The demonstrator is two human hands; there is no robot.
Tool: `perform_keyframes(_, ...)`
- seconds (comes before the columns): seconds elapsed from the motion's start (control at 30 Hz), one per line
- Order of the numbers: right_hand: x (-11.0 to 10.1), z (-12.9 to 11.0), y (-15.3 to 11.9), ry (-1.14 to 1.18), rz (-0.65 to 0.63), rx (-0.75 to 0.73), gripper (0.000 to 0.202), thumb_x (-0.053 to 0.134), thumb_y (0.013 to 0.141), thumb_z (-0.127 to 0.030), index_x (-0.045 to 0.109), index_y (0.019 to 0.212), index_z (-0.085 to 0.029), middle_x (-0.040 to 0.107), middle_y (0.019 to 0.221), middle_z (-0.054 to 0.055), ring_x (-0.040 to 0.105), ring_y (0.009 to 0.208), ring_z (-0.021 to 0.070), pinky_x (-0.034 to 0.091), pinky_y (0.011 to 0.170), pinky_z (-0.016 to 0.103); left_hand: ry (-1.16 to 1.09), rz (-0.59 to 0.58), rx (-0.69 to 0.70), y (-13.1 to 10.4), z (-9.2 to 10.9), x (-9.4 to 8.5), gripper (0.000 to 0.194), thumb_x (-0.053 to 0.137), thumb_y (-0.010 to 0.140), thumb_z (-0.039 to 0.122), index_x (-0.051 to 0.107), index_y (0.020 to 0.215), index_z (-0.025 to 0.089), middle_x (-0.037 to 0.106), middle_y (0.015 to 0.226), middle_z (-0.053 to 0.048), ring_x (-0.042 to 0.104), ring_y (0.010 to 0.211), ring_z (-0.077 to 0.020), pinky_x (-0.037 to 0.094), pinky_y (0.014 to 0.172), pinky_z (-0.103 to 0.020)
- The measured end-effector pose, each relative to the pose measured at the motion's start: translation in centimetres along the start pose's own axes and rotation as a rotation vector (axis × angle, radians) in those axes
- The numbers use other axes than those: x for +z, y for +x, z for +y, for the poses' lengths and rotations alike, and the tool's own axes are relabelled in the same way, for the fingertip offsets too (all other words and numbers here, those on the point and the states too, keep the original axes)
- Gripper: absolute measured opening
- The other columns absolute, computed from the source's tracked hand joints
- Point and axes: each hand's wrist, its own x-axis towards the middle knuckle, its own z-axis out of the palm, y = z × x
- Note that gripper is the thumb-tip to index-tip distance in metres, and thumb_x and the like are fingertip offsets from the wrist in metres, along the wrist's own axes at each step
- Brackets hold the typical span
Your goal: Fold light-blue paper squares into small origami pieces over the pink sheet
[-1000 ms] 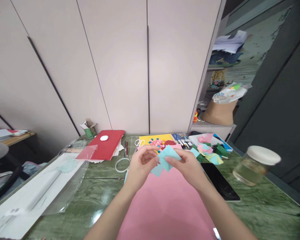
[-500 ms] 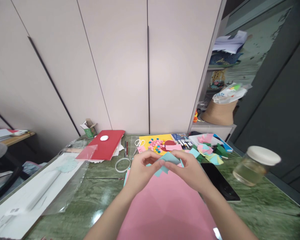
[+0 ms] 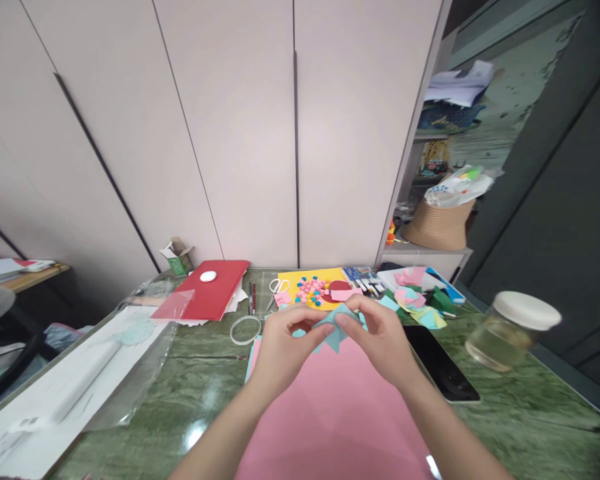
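Note:
A small piece of folded light-blue paper (image 3: pixel 334 339) is pinched between my two hands, creased with pointed corners. My left hand (image 3: pixel 289 343) grips its left side between thumb and forefinger. On the right side, my right hand (image 3: pixel 379 337) presses it with the thumb on the near face and fingers behind. Both hands hover over a large pink sheet (image 3: pixel 335 413) on the green table. Part of the blue paper is hidden by my fingers.
Behind my hands lie white-handled scissors (image 3: pixel 280 287), a yellow sheet (image 3: pixel 289 275) with small coloured balls, and crumpled paper scraps (image 3: pixel 420 303). A black tablet (image 3: pixel 443 367) and a lidded jar (image 3: pixel 510 333) stand right. Left are a tape ring (image 3: pixel 246 319) and a red folder (image 3: pixel 215 293).
The folded blue paper has turned slightly, and a pointed corner now hangs toward me. My right thumb has shifted up onto its face. The table items stay put.

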Motion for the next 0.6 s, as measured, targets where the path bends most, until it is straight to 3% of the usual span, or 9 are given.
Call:
perform_keyframes(0.17,-0.03,-0.34,0.03,-0.002,-0.057,0.011,0.014,0.054,0.082,-0.026,0.057,0.070,-0.018,0.054,0.065,-0.001,0.048,0.066,0.0134,0.037,0.062,0.025,-0.069,0.001,-0.043,-0.01,-0.02,-0.05,0.011,0.065,0.071,0.022,0.070,0.080,0.020,0.068,0.078,-0.003,0.059,0.072,-0.0154,0.047,0.064,-0.026)
perform_keyframes(0.6,0.31,-0.05,-0.01,-0.182,0.030,-0.029,0.025,0.053,0.082,-0.032,0.051,0.061,-0.019,0.048,0.061,-0.001,0.044,0.062,0.0144,0.035,0.058,0.026,-0.043,0.030,-0.005,-0.08,-0.04,-0.11,0.010,0.063,0.071,0.019,0.070,0.079,0.019,0.068,0.077,-0.004,0.058,0.070,-0.0147,0.048,0.063,-0.026)
